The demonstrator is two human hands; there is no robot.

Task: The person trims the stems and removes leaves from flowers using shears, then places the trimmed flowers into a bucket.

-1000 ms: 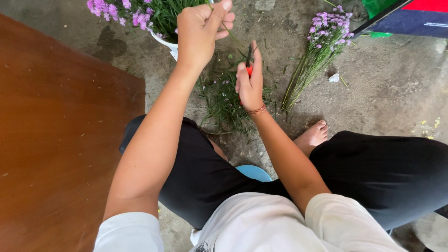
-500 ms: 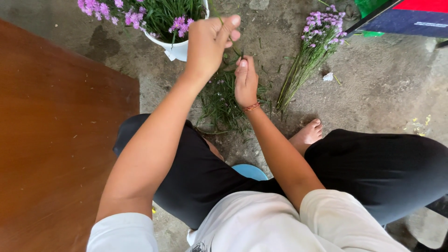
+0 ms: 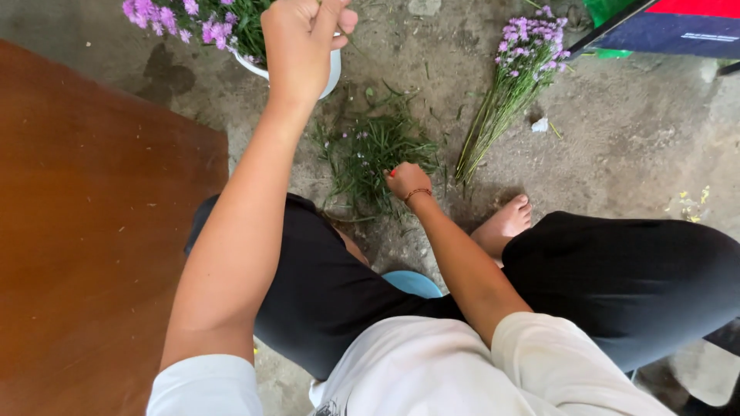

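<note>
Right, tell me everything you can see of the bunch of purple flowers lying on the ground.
The bunch of purple flowers lies on the bare concrete floor, at a slant: small lilac heads fanned out at the upper end, long thin green stems gathered to a narrow foot at the lower end. It looks fresh and unbound. Neither hand touches it; the right hand is nearest, beside the stem ends.

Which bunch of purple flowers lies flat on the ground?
The loose bunch right of the cuttings; the other flowers stand in the white bucket.
</note>
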